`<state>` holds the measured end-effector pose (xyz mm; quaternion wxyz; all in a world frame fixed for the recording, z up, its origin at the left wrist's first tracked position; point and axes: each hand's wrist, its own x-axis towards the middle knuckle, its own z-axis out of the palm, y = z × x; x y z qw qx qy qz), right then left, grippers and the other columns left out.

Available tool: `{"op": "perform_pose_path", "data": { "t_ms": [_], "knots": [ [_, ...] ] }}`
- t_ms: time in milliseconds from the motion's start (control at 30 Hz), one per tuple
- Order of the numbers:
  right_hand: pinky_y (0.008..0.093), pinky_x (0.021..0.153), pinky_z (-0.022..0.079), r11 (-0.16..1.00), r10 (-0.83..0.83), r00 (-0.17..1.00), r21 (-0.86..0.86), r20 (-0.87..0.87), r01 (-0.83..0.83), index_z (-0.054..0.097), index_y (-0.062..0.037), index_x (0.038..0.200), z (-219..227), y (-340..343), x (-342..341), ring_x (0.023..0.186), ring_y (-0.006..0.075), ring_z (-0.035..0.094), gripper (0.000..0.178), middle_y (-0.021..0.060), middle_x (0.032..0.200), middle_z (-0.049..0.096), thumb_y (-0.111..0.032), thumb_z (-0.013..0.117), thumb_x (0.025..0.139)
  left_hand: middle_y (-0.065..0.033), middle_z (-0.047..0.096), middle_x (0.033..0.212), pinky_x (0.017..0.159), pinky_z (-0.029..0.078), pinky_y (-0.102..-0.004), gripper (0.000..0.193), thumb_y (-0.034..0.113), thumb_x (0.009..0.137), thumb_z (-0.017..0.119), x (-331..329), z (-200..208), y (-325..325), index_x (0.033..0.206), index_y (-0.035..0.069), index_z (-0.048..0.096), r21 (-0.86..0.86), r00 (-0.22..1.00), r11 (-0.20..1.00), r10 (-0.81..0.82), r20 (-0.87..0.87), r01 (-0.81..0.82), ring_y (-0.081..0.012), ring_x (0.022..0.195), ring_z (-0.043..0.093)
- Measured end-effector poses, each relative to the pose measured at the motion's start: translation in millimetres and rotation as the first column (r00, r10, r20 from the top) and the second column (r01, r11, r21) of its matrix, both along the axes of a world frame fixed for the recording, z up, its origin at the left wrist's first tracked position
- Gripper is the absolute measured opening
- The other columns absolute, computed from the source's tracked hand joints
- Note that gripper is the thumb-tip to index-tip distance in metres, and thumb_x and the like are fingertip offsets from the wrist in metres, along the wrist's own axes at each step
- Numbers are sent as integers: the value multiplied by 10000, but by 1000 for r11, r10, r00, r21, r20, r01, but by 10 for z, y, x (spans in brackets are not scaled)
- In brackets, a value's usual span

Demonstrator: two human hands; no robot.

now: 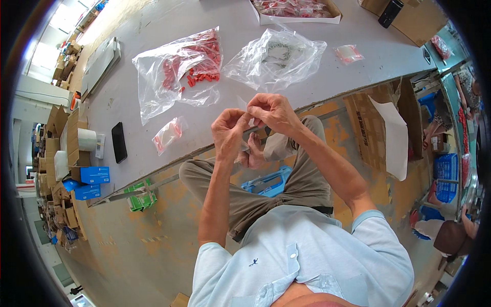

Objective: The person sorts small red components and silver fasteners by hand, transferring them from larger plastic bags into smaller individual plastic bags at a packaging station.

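My left hand (228, 128) and my right hand (271, 111) meet just past the table's near edge, fingertips pinched together. Between them is what looks like a small clear plastic bag (242, 102), mostly covered by the fingers; its contents cannot be made out. Beyond my left hand lies an open clear bag of small red plastic parts (207, 56), some spilling at its mouth. Right of it, another clear bag (276, 56) holds thin metallic-looking pieces. A small filled packet (169, 134) rests left of my hands, and a second packet (349, 53) sits farther right.
A white box of red-filled packets (302, 19) stands at the far edge. A black phone (118, 142) and blue boxes (94, 175) are at left. An open carton (365, 128) stands right of my knees, beside the table. Another person (450, 236) is at far right.
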<state>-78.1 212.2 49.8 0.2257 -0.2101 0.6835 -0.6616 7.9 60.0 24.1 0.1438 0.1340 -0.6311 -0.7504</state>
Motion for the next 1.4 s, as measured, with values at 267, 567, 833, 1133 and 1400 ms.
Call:
{"op": "perform_pose_path", "data": {
  "t_ms": [267,567,833,1133,1400],
  "knots": [
    [348,662,563,987,20,920,155,-392,45,719,24,976,17,59,-15,686,187,704,177,144,757,719,-121,669,887,-62,721,841,691,548,-273,86,51,909,745,-18,-21,7,932,-21,705,-404,1000,915,16,5,-13,-110,746,680],
    [283,573,538,997,-18,996,79,-85,25,707,43,964,11,121,21,668,122,674,204,81,744,708,-154,655,964,-81,668,784,637,524,-305,60,29,925,692,-38,-17,221,941,-24,669,-472,988,870,97,-120,-143,-132,683,631],
    [269,531,541,996,89,994,4,68,-89,670,28,957,-19,82,-78,621,82,629,216,33,764,677,-158,574,1012,-46,630,752,609,489,-273,71,37,955,669,-57,0,202,926,-23,643,-386,994,917,71,-81,-97,-86,674,575],
    [498,725,535,979,-1,836,171,-548,114,651,-39,894,-183,61,57,834,439,687,131,214,852,696,-169,637,874,16,541,729,567,409,-238,150,131,1021,647,-86,-332,19,928,19,617,-406,998,913,20,-54,-40,-68,654,486],
    [513,691,523,982,-30,827,138,-561,129,655,-5,899,-97,370,45,777,446,686,139,224,809,697,-140,619,894,17,546,713,550,398,-237,186,152,1022,654,-127,-18,273,906,18,597,-470,988,875,-151,-41,114,-68,618,488]
  ]
}}
